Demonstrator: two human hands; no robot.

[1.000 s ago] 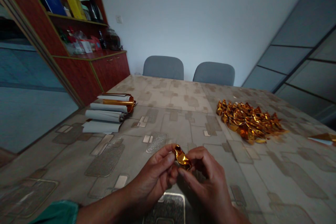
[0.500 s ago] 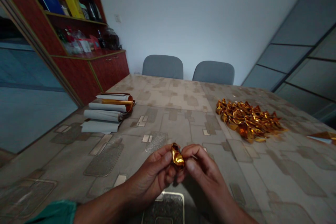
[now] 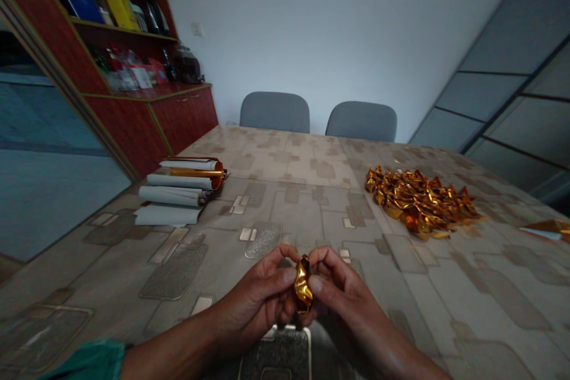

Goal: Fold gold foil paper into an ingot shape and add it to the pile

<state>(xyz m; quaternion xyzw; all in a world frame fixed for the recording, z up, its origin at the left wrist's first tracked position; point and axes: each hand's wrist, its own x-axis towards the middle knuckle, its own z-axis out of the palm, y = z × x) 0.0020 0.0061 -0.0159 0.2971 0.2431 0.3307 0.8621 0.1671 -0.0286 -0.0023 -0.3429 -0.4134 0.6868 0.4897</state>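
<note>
While the left hand (image 3: 253,298) and right hand (image 3: 345,297) pinch it closely between thumbs and fingers, a crumpled gold foil twist (image 3: 303,284) stands upright at bottom centre. Farther up the patterned table covering (image 3: 100,285), a heap of gold foil twists (image 3: 418,202) lies right, stacked rolled sheets (image 3: 178,193) lie left, and a grey chair (image 3: 274,111) stands beyond.

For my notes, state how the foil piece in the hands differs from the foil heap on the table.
The foil piece is single; the foil heap holds many pieces. The piece stands upright between left hand and right hand; the heap lies on the table. Both are crumpled gold.
</note>
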